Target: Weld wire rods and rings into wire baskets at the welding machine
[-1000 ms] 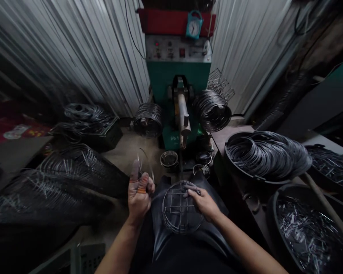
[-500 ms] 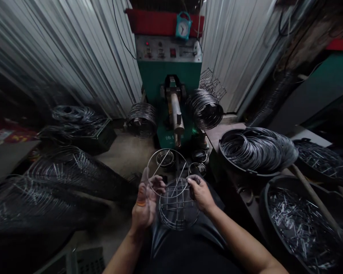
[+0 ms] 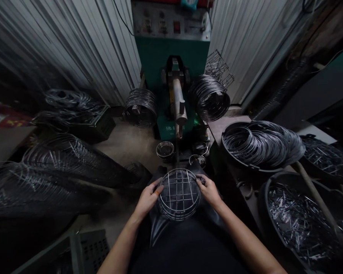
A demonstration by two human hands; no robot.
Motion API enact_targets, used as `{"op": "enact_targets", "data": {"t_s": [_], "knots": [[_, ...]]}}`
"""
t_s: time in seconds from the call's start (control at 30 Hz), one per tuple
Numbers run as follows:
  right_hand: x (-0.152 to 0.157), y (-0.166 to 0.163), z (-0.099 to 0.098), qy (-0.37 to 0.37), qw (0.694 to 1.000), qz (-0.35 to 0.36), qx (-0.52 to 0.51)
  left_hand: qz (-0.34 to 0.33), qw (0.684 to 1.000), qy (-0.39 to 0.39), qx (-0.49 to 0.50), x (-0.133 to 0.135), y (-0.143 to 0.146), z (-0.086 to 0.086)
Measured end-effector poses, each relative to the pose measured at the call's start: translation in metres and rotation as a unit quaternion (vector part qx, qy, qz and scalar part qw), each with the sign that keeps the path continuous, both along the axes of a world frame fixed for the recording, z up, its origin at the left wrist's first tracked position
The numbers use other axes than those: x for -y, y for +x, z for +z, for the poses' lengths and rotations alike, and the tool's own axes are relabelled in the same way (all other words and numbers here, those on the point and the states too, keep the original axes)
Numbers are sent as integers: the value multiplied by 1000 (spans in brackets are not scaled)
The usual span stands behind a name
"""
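Observation:
A round wire rack point(image 3: 179, 190) with crossing rods lies on a stack of similar racks on my lap, over a dark apron point(image 3: 171, 247). My left hand point(image 3: 148, 196) grips the rim at its left, thumb on top, with an orange band on one finger. At the opposite rim, my right hand point(image 3: 208, 190) pinches the wire between thumb and fingers, and its fingertips look blackened. Beyond the rack stands a green welding machine point(image 3: 148, 57), its arm and electrode tip point(image 3: 180, 131) pointing down above the space in front of my knees.
Wire ring coils point(image 3: 140, 108) hang left of the machine, more point(image 3: 210, 99) at right. Tubs of wire rings point(image 3: 263, 146) and short rods point(image 3: 300, 224) stand on my right. Stacked round racks point(image 3: 74, 160) lie on the left, near a green crate point(image 3: 91, 243).
The upper wire ring, held tilted above the stack, has come down onto it. My left hand has closed on the rim, and the view has tilted downward.

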State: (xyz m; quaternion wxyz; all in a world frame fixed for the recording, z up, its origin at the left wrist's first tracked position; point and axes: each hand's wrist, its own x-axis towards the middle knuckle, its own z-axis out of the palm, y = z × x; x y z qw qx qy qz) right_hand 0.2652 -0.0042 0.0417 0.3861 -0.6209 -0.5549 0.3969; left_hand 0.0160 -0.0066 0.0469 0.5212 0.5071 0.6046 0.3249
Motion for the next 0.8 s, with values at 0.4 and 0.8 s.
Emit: {"op": "enact_targets", "data": {"t_s": [0.4,0.8], "knots": [[15,3,-9,-27,998,-4,-59,-33,999,2,-34,1,-1,-11],[21,8,-9,-88,985,-2,-148,-201,946,36,-253,14,-11,-2]]}}
